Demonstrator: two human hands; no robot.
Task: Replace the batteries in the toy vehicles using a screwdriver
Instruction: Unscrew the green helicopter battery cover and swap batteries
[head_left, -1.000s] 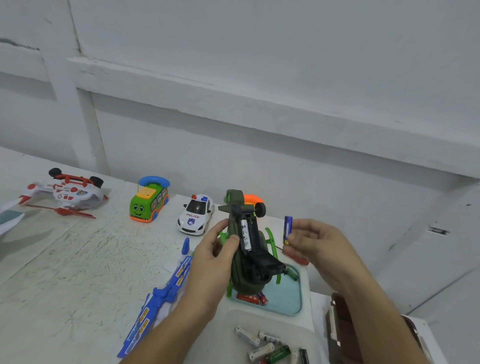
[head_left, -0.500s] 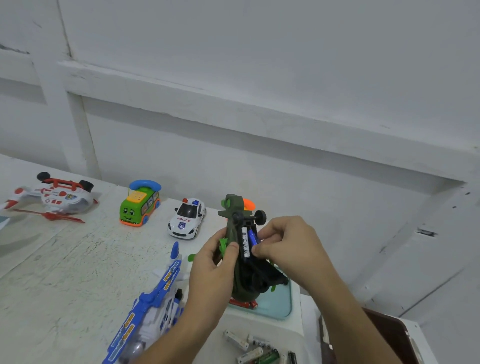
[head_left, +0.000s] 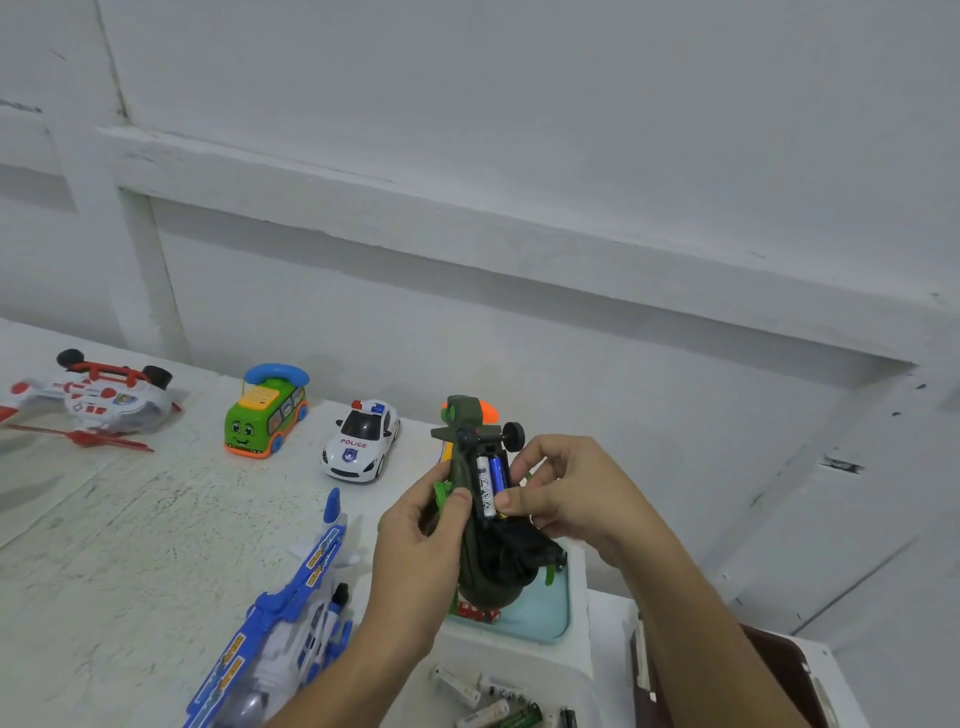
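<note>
Left hand (head_left: 415, 551) grips green helicopter (head_left: 488, 566) by its side, belly turned up, thumb laid along the body. Right hand (head_left: 566, 493) curls over the open battery bay; its fingertips (head_left: 506, 503) pinch blue battery (head_left: 497, 470), which sits touching white battery (head_left: 485, 488) on the left-hand side. Beyond the left fingers: police car (head_left: 362, 440), green bus (head_left: 266, 413), red-and-white helicopter (head_left: 96, 397). Below the left wrist: blue plane (head_left: 291, 623). Under both wrists, loose batteries (head_left: 467, 691) in a white tray (head_left: 582, 691).

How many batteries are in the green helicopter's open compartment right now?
2: a white battery and a blue battery side by side in the helicopter, next to the right hand. Others may be hidden.
</note>
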